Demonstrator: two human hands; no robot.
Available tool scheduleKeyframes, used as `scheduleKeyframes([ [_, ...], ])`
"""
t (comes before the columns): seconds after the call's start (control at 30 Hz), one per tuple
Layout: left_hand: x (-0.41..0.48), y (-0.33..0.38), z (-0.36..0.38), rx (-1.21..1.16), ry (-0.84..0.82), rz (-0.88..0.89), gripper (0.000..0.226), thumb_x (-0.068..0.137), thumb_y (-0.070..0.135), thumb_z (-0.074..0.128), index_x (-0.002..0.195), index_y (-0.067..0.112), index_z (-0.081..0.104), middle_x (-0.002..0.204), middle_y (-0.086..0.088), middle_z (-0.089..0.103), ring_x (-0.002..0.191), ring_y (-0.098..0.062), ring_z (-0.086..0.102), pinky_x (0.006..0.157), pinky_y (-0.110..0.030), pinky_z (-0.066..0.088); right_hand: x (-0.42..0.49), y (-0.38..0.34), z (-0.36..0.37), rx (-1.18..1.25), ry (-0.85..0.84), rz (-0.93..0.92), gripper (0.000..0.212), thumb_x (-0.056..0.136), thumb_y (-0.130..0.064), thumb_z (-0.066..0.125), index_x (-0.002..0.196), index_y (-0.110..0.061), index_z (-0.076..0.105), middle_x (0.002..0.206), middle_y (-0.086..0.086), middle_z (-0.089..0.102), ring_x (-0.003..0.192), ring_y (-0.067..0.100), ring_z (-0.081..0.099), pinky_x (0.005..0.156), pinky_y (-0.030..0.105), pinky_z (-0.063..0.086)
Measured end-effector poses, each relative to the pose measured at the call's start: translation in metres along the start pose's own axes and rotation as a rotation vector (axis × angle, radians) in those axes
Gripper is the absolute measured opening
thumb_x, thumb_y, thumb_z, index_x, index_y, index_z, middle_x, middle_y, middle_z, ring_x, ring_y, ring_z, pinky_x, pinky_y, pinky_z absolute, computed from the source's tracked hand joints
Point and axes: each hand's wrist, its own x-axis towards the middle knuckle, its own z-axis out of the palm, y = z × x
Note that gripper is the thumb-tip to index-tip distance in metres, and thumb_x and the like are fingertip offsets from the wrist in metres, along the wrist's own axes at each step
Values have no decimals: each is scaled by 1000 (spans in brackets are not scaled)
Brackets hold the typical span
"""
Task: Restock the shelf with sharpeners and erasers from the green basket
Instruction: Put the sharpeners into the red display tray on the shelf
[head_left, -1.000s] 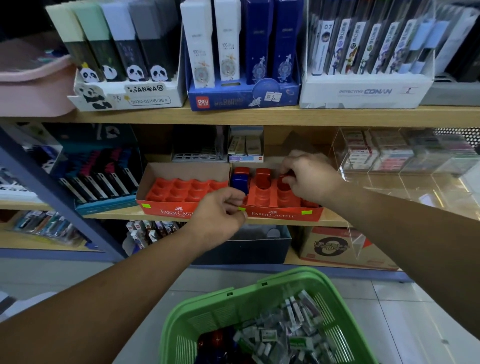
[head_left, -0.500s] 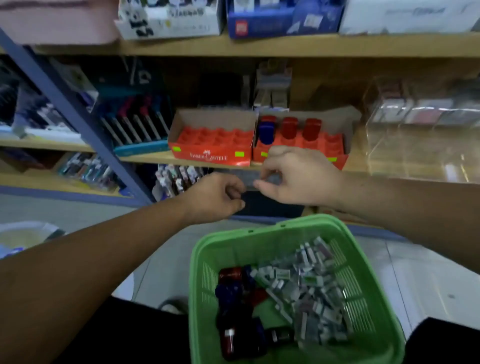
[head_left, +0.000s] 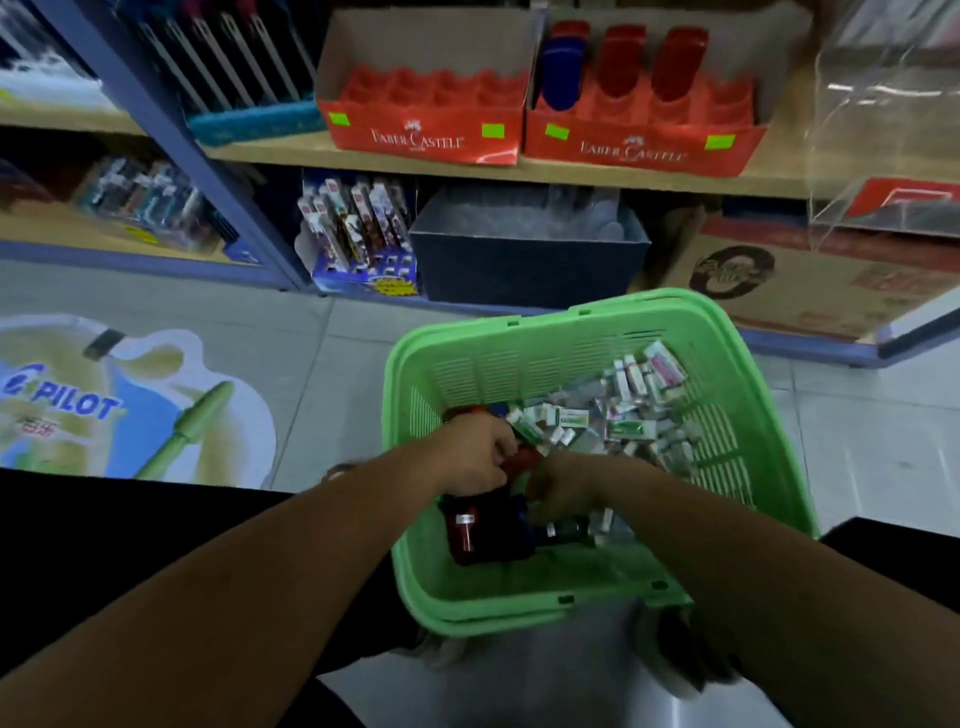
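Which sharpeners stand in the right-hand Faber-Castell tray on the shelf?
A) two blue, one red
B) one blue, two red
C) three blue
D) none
B: the right tray holds one blue sharpener at its left and two red sharpeners beside it.

Looks like a stationery shop. Holds retail stock on pale wooden shelf boards (head_left: 571, 174) with blue metal uprights (head_left: 171, 135): red cardboard Faber-Castell display trays (head_left: 418, 136) with green stickers (head_left: 492, 130), carded pen packs (head_left: 358, 223) in a blue box (head_left: 363, 275). Bears a large printed Pilot pen advert (head_left: 78, 405) on the tiled floor (head_left: 857, 441).
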Motion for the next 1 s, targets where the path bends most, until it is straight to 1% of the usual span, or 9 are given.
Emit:
scheduleKeyframes([
  [0.07,5,-6,5,48,-55,-27,43,88,8,75,129,16,67,120,-7,68,109,-26,65,96,-40,57,11,5,21,13,-62,5,12,105,-20,61,114,-15,67,106,0,58,103,24,55,82,23,47],
  [0.13,10,-14,9,94,-81,-58,44,88,7,73,131,17,66,123,-6,66,111,-27,64,96,-41,56,31,13,40,6,-74,16,46,101,-34,66,143,-16,57,136,7,60,125,29,58,102,31,49],
  [0.23,16,-21,14,151,-84,-111,40,89,3,69,127,17,67,120,-7,66,110,-28,64,94,-40,56,44,19,49,61,-112,11,56,93,-49,71,144,-30,56,138,4,61,127,28,59,109,40,46],
  [0.4,24,-21,14,100,-67,-138,43,89,2,69,130,17,66,122,-7,65,109,-26,63,95,-40,56,53,27,48,199,-107,8,77,80,-55,82,147,-30,51,144,-3,58,124,23,59,112,43,46],
  [0.47,26,-22,13,93,-52,-141,42,89,3,69,129,17,66,121,-6,65,108,-26,63,94,-39,57,57,34,51,247,-125,32,74,74,-60,83,137,-32,55,138,1,62,113,23,64,101,44,55],
  [0.6,26,-23,16,113,-54,-141,43,89,4,69,128,19,66,119,-4,65,107,-24,64,93,-38,57,50,33,47,595,-129,47,57,88,-31,83,134,-30,49,135,1,53,114,27,61,75,36,60],
  [0.67,24,-23,16,118,-48,-130,43,88,3,69,128,20,67,120,-5,66,106,-24,64,92,-38,58,50,30,48,714,-117,48,52,91,-20,81,133,-31,52,134,-2,50,118,28,58,78,37,60],
  [0.8,17,-20,18,205,-83,-104,51,87,8,74,136,21,62,128,-5,65,113,-25,63,95,-38,56,52,23,42,793,-150,55,70,81,-12,89,135,-38,54,144,-2,50,128,32,54,94,45,57],
  [1.0,17,-22,23,343,-200,-77,73,83,24,84,148,25,51,140,-3,59,122,-27,59,98,-37,52,48,19,48,690,-206,44,60,77,-22,86,132,-25,62,128,7,66,114,28,65,100,47,58],
])
